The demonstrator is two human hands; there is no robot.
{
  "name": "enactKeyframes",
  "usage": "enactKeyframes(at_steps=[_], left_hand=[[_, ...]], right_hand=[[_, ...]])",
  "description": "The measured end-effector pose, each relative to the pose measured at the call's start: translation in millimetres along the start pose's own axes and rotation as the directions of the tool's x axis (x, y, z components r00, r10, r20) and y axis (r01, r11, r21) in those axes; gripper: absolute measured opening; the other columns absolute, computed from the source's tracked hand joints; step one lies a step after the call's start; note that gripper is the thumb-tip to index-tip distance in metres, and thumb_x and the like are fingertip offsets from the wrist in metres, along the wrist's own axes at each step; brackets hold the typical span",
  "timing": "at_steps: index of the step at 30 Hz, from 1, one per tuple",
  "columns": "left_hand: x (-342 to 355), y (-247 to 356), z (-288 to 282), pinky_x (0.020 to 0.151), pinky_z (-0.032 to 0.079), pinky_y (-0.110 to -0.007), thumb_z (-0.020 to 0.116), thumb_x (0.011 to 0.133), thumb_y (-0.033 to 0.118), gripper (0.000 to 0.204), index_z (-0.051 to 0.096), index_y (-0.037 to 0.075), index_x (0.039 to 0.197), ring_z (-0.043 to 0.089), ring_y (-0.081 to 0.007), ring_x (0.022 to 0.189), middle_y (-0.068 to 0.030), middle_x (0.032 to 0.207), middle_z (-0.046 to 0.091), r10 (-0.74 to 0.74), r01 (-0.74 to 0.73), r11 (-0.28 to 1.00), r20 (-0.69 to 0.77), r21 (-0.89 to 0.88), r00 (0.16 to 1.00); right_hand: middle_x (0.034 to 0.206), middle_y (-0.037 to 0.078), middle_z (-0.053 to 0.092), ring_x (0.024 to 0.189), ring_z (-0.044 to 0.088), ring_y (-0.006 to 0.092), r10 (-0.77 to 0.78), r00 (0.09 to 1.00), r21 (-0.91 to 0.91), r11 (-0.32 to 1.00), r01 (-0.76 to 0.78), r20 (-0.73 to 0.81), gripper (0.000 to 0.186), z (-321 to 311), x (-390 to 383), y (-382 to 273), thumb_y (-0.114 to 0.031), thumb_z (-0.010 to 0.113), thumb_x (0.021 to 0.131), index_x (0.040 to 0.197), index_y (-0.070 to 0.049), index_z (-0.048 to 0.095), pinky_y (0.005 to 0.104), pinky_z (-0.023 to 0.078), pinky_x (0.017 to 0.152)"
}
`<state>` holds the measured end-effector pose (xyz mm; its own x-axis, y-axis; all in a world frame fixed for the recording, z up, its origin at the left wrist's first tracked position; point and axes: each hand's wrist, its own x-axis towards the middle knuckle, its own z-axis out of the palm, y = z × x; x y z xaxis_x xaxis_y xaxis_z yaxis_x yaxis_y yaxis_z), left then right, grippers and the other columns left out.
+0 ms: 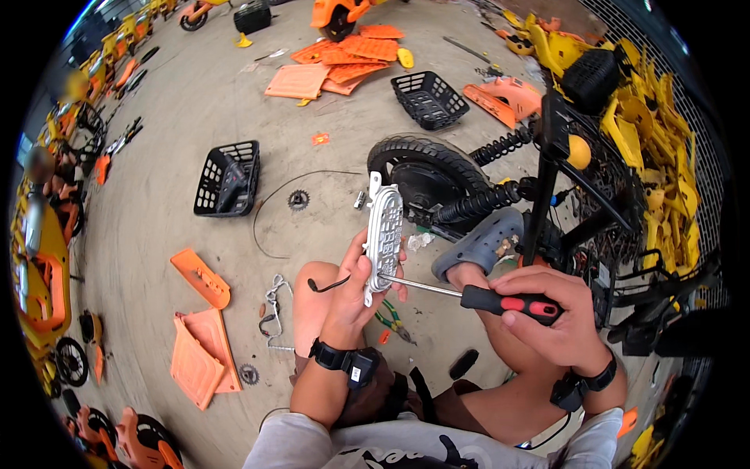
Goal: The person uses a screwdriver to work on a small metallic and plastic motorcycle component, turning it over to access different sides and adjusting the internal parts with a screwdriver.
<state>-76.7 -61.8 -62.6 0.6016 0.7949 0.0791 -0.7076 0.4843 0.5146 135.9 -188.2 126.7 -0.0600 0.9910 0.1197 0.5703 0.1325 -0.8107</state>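
My left hand (351,291) is wrapped round a silver oval metal housing (386,227) with a ribbed face and mounting tabs at its ends. It is held upright above my lap, and a short black cable (324,286) sticks out beside the hand. In my right hand (558,313) is a screwdriver (508,303) with a black and red handle. Its shaft points left, and the tip meets the lower part of the housing; whether it is wedged in a seam I cannot tell. Green-handled pliers (397,322) lie on the floor below the housing.
A black wheel with tyre (426,168) and shock absorbers (488,199) stand ahead, beside my grey clog (480,246). One black basket (248,178) holds a power drill (232,186); another basket (430,100) lies farther off. Orange panels (199,356), a sprocket (298,200) and yellow parts (664,156) lie around.
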Motion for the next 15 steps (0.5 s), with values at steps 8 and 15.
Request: enactKeyframes(at_steps=[8, 15], left_hand=[[0, -10, 0, 0.057, 0.054, -0.039, 0.064, 0.094, 0.042, 0.071, 0.029, 0.012, 0.148, 0.058, -0.0184, 0.067, -0.0163, 0.109, 0.059, -0.036, 0.042, 0.998, -0.110, 0.048, 0.993], [3, -11, 4, 0.053, 0.048, -0.034, 0.053, 0.099, 0.041, 0.058, 0.032, 0.012, 0.144, 0.052, -0.0150, 0.057, -0.0128, 0.099, 0.059, -0.050, 0.061, 0.996, -0.143, 0.072, 0.988]], right_hand=[[0.103, 0.012, 0.069, 0.092, 0.066, 0.0183, 0.145, 0.989, 0.114, 0.984, -0.140, -0.038, 0.028, 4, -3, 5, -0.006, 0.067, 0.087, 0.115, 0.000, 0.065, 0.0304, 0.051, 0.084], [0.104, 0.006, 0.066, 0.090, 0.061, 0.0073, 0.292, 0.952, 0.395, 0.888, -0.234, -0.093, 0.030, 17, -3, 16, -0.007, 0.061, 0.095, 0.124, -0.002, 0.060, 0.0218, 0.050, 0.077]])
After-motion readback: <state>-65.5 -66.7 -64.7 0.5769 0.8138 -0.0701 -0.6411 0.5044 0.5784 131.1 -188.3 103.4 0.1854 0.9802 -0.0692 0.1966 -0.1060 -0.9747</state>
